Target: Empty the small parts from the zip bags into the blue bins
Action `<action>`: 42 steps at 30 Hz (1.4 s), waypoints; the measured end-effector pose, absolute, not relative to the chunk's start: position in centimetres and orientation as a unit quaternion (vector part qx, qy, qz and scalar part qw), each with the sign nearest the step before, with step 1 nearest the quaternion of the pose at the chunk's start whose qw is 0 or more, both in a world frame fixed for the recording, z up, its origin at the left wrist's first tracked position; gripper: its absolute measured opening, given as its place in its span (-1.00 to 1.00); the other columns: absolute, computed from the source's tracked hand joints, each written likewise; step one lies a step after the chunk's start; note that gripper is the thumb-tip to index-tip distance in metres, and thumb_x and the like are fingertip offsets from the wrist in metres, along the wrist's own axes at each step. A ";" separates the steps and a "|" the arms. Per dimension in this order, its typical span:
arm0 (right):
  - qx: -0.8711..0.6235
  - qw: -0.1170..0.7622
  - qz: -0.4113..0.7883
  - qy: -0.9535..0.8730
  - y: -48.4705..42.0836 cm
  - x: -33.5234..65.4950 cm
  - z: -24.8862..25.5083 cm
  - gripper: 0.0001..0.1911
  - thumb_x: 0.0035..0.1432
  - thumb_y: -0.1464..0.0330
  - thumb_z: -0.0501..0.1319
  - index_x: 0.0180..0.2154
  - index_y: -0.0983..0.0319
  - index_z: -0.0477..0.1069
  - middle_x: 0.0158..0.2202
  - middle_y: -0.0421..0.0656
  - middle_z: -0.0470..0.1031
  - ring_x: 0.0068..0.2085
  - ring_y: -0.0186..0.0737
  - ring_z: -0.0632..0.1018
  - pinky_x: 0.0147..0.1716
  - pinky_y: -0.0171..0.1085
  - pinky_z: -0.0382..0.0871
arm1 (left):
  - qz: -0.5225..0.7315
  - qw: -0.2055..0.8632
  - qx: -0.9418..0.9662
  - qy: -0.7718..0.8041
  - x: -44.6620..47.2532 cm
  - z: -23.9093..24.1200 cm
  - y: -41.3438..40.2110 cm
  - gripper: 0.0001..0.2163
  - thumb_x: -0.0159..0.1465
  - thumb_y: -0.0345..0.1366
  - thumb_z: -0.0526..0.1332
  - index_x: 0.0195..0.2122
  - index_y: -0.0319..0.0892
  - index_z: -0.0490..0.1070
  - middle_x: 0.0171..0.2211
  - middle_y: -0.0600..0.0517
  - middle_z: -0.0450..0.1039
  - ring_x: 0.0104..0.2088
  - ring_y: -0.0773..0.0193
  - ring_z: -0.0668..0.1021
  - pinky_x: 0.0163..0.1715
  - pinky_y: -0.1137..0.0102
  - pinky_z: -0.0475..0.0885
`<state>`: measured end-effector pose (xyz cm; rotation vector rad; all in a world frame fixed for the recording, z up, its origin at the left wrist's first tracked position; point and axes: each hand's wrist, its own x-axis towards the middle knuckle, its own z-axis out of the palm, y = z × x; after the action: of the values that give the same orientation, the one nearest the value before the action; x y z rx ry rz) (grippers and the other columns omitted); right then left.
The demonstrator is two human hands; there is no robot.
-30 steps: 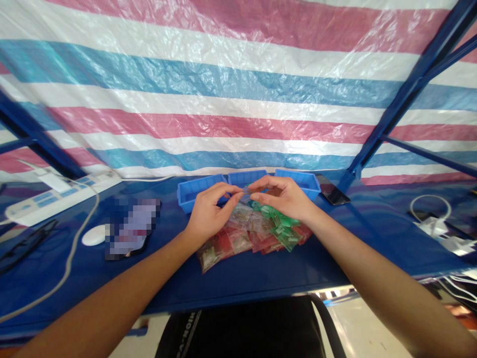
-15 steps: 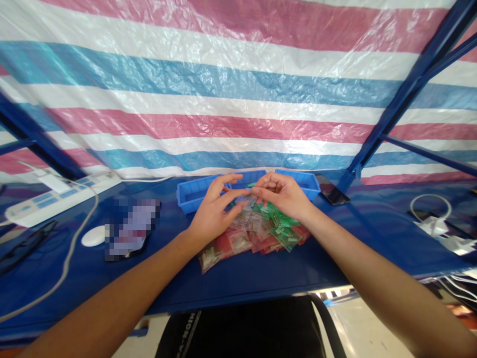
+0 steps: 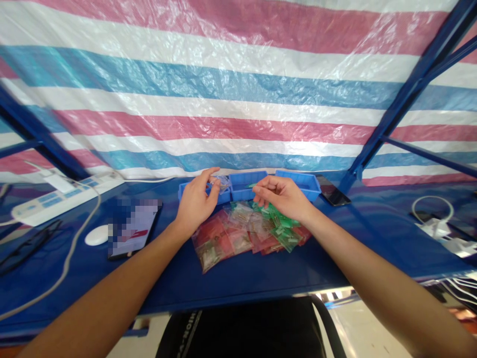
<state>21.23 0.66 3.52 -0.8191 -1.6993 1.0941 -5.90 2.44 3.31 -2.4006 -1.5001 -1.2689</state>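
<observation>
A heap of small red, green and clear plastic bags [image 3: 246, 231] lies on the blue table [image 3: 261, 273] in front of me. My left hand [image 3: 196, 204] pinches one clear bag [image 3: 220, 183] between thumb and fingers, held over the left blue tray [image 3: 183, 190]. My right hand [image 3: 283, 196] hovers over the far edge of the heap with its fingers curled loosely; I cannot make out anything in it. Two more blue trays, the middle tray [image 3: 246, 180] and the right tray [image 3: 303, 180], stand in a row behind the heap.
A dark phone [image 3: 332, 191] lies right of the trays. At the left are a phone with a blurred screen [image 3: 132, 228], a white mouse [image 3: 96, 234], a white power strip [image 3: 55, 199] and cables. A blue frame post [image 3: 391, 114] rises at the right. A striped tarp [image 3: 238, 89] hangs behind.
My left hand has pulled away from my right hand and moved left and back with a clear bag, over the left tray. My right hand stayed over the heap.
</observation>
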 end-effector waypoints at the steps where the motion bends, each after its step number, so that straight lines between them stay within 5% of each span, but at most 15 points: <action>1: -0.332 0.460 0.443 -0.694 0.6 21.2 3.5 -0.57 0.28 -0.04 0.39 -0.23 0.21 0.54 -0.36 -0.15 0.67 -0.42 -0.25 0.62 -0.39 -0.27 0.52 | -0.402 0.034 -0.781 -0.476 -6.0 3.2 2.6 -0.61 0.51 -0.19 0.12 0.29 -0.18 0.43 0.01 -0.11 0.61 -0.04 0.05 0.62 0.09 0.15 0.54; 6: -0.339 0.448 0.425 -0.710 0.5 21.3 3.3 -0.62 0.32 -0.01 0.37 -0.22 0.19 0.55 -0.34 -0.16 0.67 -0.39 -0.23 0.64 -0.33 -0.25 0.54 | -0.409 0.075 -0.800 -0.433 -6.0 2.8 3.0 -0.60 0.48 -0.33 0.08 0.30 -0.20 0.41 0.26 -0.20 0.41 0.30 -0.04 0.45 0.38 0.01 0.33; 14: -0.340 0.432 0.412 -0.727 0.4 21.2 3.1 -0.64 0.34 0.02 0.35 -0.20 0.19 0.56 -0.32 -0.14 0.68 -0.36 -0.21 0.64 -0.33 -0.25 0.51 | -0.348 0.046 -0.838 -0.418 -6.0 2.7 3.0 -0.70 0.46 -0.37 0.09 0.07 -0.15 0.58 0.06 -0.12 0.57 0.11 0.01 0.56 0.24 0.05 0.44; 23: -0.341 0.427 0.409 -0.731 0.6 21.3 2.9 -0.62 0.33 -0.02 0.35 -0.20 0.17 0.57 -0.32 -0.14 0.68 -0.36 -0.19 0.64 -0.32 -0.23 0.52 | -0.295 0.065 -0.879 -0.370 -5.8 2.7 2.9 -0.75 0.47 -0.15 0.22 0.05 -0.10 0.60 -0.05 -0.10 0.60 0.00 0.01 0.58 0.13 0.05 0.46; 42: -0.341 0.423 0.394 -0.741 0.5 21.3 3.1 -0.64 0.36 0.01 0.33 -0.19 0.17 0.58 -0.32 -0.14 0.68 -0.35 -0.18 0.65 -0.30 -0.22 0.52 | -0.263 0.132 -0.872 -0.391 -5.7 3.2 2.2 -0.70 0.38 -0.15 0.33 0.10 -0.11 0.56 -0.03 -0.14 0.55 0.03 -0.08 0.55 0.10 0.03 0.49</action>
<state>21.33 0.50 3.06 -0.8529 -1.8558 0.9869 -5.72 2.21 3.24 -2.5305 -1.1352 -0.7640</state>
